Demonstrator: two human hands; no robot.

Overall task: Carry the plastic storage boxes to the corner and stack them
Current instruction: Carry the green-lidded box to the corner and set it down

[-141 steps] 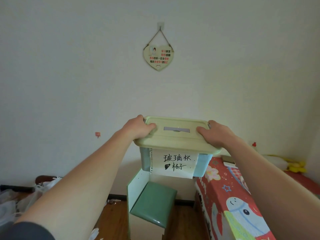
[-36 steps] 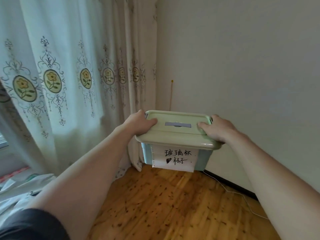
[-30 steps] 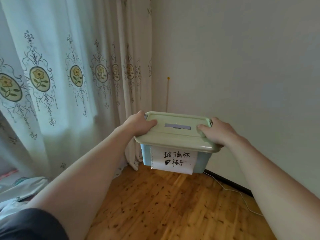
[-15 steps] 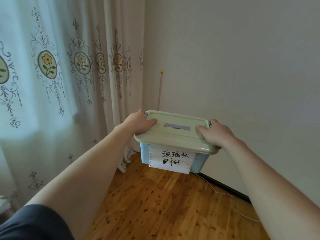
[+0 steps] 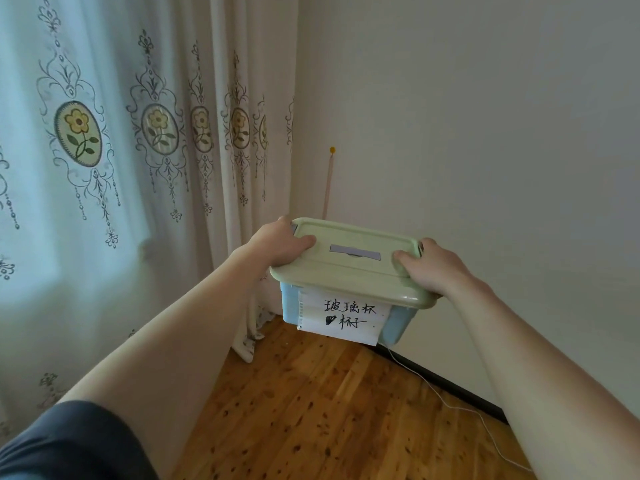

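I hold one plastic storage box [image 5: 349, 268] out in front of me, above the floor. It has a pale green lid and a light blue body, with a white paper label bearing handwritten characters on its near side. My left hand [image 5: 280, 244] grips the lid's left end, thumb on top. My right hand [image 5: 429, 268] grips the right end the same way. The box hangs in the air just in front of the room's corner. No other storage box is in view.
A flower-patterned curtain [image 5: 138, 150] hangs down the left side to the floor. A plain wall [image 5: 485, 133] fills the right, with a dark skirting board and a thin white cable [image 5: 450, 403] along it. The wooden floor [image 5: 311, 410] lies below.
The view turned from a wall with a heart plaque and furniture to the curtain corner. Over the last second the corner has come closer. My grip on the box is unchanged.
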